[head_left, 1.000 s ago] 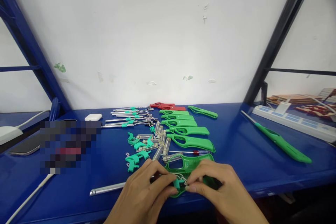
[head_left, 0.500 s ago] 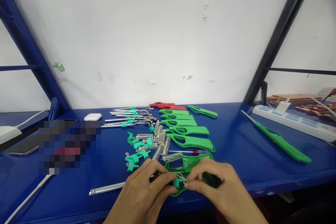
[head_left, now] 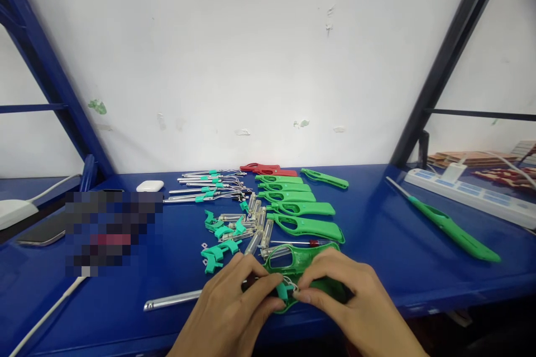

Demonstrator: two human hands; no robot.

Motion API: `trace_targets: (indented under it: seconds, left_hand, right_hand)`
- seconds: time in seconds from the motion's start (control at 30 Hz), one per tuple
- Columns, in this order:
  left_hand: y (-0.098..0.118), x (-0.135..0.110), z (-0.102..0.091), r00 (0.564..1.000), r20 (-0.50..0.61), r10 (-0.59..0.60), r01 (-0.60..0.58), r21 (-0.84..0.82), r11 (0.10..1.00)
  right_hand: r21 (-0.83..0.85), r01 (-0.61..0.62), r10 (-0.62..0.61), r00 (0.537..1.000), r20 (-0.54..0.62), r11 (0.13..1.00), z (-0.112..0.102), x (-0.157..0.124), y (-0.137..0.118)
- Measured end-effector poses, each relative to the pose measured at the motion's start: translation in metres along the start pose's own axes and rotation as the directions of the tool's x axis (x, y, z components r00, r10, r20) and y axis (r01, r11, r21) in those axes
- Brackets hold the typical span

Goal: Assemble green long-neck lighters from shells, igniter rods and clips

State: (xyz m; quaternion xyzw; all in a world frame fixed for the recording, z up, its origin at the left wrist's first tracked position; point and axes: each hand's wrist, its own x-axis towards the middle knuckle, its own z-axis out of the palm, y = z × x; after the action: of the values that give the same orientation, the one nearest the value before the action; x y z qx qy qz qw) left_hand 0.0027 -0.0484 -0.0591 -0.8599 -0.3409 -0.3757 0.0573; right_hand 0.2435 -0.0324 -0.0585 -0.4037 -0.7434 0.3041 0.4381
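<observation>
At the table's front, my left hand is closed on a teal trigger piece over a green lighter casing half. A silver lighter tube sticks out leftward from beneath that hand. Opposite it, my right hand pinches the end of thin white wires beside the trigger; its fingertips hide the exact end. Just behind both hands lies another green casing half, its hollow side up. Left of it are loose teal triggers and several clear fuel tanks.
Several green casings and red ones line the back, near wired metal tubes. A screwdriver lies behind the hands. Rightward are an assembled green lighter and a power strip; a white earphone case is left.
Both hands hold nearly the same pinch over the casing. The trigger between them has tilted slightly; the whole view has shifted a little.
</observation>
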Motion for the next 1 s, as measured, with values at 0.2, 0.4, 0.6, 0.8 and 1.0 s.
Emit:
trace_targets:
  seconds: [0.2,0.4,0.6,0.8,1.0]
  left_hand:
    - [0.000,-0.001,0.000,1.000,0.014,-0.009,0.009,-0.006,1.000]
    - [-0.001,-0.003,0.001,1.000,0.009,-0.028,0.028,-0.032,0.999]
    - [-0.001,-0.005,-0.002,0.995,0.065,-0.072,0.075,-0.055,0.996]
    - [0.000,-0.004,-0.004,0.994,0.072,-0.086,0.091,-0.069,0.993]
    - [-0.002,-0.005,-0.005,0.997,0.054,-0.063,0.067,-0.090,0.994]
  right_hand:
    - [-0.010,0.005,-0.005,1.000,0.008,1.000,0.000,0.001,0.003]
    - [-0.063,0.085,-0.087,0.996,-0.029,0.994,0.002,-0.002,0.002]
    - [-0.131,0.066,-0.063,0.998,0.030,0.989,-0.004,-0.003,-0.001]
    - [-0.251,0.141,-0.090,0.975,0.205,0.958,-0.016,0.015,-0.008]
    - [-0.413,0.298,-0.101,0.894,0.436,0.861,-0.023,0.034,-0.026]
